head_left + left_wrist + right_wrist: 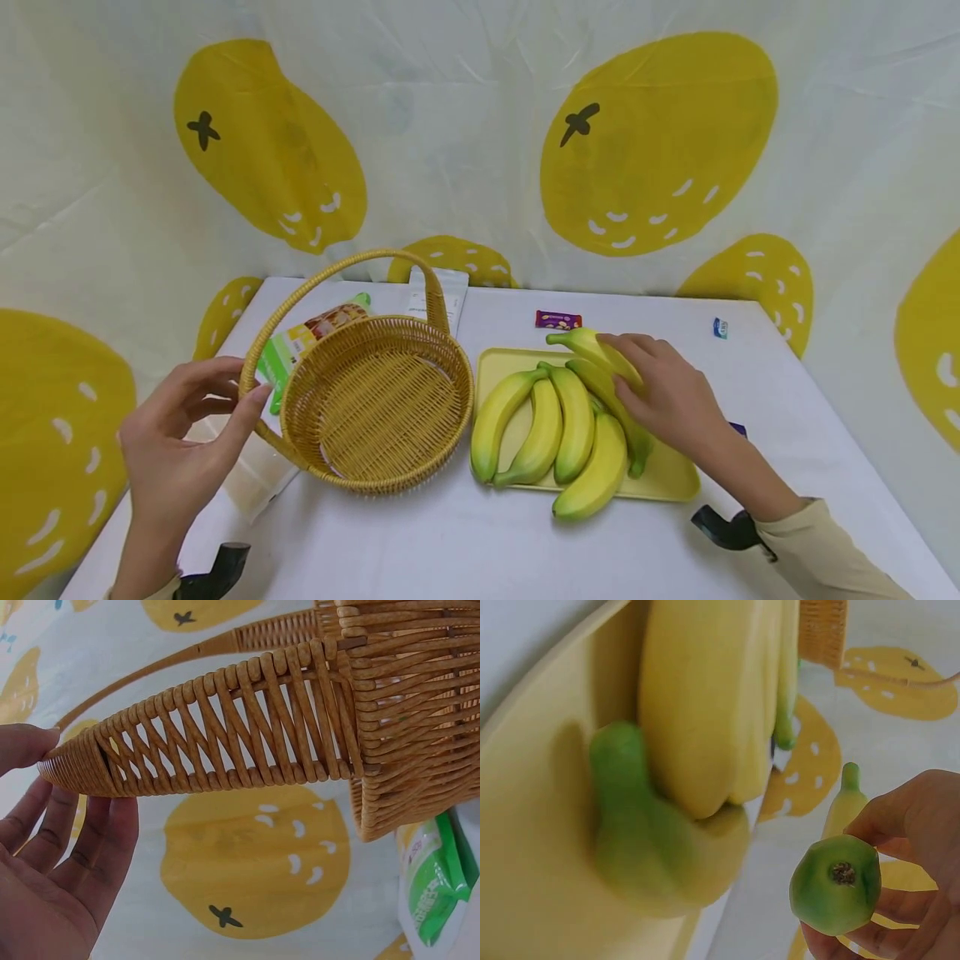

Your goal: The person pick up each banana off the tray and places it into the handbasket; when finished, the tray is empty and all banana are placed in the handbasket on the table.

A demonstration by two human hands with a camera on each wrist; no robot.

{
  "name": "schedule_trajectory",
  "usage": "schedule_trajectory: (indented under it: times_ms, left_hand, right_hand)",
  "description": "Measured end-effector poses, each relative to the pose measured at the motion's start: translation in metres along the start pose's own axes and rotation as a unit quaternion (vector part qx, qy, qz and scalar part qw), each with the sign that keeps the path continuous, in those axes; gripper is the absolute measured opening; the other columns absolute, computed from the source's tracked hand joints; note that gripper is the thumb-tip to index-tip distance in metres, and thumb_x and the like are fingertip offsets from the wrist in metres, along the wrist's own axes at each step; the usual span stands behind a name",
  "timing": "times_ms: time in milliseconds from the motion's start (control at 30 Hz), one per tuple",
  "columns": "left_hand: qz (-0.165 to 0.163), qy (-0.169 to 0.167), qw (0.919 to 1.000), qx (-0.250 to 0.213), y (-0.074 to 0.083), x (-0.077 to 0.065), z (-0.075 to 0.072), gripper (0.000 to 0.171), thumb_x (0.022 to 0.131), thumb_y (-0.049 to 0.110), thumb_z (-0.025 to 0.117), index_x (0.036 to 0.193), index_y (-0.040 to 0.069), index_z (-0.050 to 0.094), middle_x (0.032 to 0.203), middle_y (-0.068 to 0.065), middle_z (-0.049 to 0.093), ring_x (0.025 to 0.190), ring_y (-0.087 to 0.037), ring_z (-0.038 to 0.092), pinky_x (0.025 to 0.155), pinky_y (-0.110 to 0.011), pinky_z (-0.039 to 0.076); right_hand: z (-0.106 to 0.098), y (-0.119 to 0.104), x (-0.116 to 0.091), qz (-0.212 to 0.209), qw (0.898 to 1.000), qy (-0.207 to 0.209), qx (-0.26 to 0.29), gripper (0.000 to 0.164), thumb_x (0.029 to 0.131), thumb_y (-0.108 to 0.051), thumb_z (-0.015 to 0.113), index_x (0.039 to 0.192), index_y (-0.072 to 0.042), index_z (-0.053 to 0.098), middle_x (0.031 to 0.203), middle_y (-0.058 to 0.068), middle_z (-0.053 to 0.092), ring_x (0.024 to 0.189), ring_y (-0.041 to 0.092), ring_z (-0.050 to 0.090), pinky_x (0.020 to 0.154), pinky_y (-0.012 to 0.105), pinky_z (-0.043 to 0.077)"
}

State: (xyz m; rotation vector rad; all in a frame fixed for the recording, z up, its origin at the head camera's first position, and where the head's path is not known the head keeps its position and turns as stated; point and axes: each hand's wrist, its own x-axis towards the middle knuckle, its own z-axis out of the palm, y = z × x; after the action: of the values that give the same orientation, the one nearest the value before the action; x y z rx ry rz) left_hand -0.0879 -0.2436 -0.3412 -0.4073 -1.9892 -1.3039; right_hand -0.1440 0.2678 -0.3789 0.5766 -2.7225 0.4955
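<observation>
My left hand (pixel 180 442) pinches the handle of a round wicker basket (pixel 378 483) between thumb and fingers, on the handle's left side. The basket's open top faces the head camera and nothing lies inside. In the left wrist view the handle (pixel 217 724) runs from the fingertips to the basket's wall. Over the pale yellow tray (pixel 675 487) my right hand (pixel 667 396) holds a banana (pixel 596 346) from above. That banana's green end (pixel 836 885) points at the right wrist camera. Several other bananas (pixel 502 417) lie on the tray, one overhanging its front edge.
Behind the basket lie a green food bag (pixel 281 367) and a white packet (pixel 453 292). A flat pale packet (pixel 258 479) is partly hidden by the left hand. A purple snack packet (pixel 558 320) and a small blue-and-white packet (pixel 720 328) lie toward the back.
</observation>
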Motion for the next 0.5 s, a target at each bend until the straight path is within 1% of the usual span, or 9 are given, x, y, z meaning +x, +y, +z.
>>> schedule_trajectory:
  times_ms: [167,333,500]
  left_hand:
    - [-0.005,0.000,1.0000,0.000,-0.001,0.000,0.000,0.037,0.076,-0.023,0.078,0.111,-0.017,0.070,0.105,-0.004,0.073,0.080,-0.010,0.066,0.077,-0.011,0.055]
    - [-0.007,0.001,1.0000,0.000,-0.001,0.000,0.000,0.037,0.076,-0.023,0.078,0.111,-0.017,0.070,0.105,-0.004,0.073,0.080,-0.010,0.066,0.076,-0.011,0.055]
    - [-0.005,0.000,1.0000,-0.002,-0.002,0.000,0.000,0.038,0.075,-0.023,0.078,0.111,-0.017,0.069,0.105,-0.005,0.073,0.080,-0.010,0.066,0.076,-0.011,0.055]
  right_hand:
    - [-0.001,-0.011,0.011,-0.030,1.000,0.009,0.001,0.056,0.093,-0.007,0.075,0.146,-0.013,0.061,0.132,0.016,0.064,0.116,0.040,0.061,0.070,0.058,0.062]
    - [0.000,-0.021,0.023,-0.047,0.999,0.007,0.000,0.055,0.094,-0.009,0.074,0.147,-0.015,0.061,0.132,0.013,0.065,0.116,0.037,0.061,0.069,0.056,0.062]
    - [0.002,-0.033,0.036,-0.073,0.997,0.017,0.006,0.055,0.093,-0.007,0.072,0.146,-0.015,0.062,0.131,0.012,0.066,0.114,0.036,0.062,0.063,0.053,0.060]
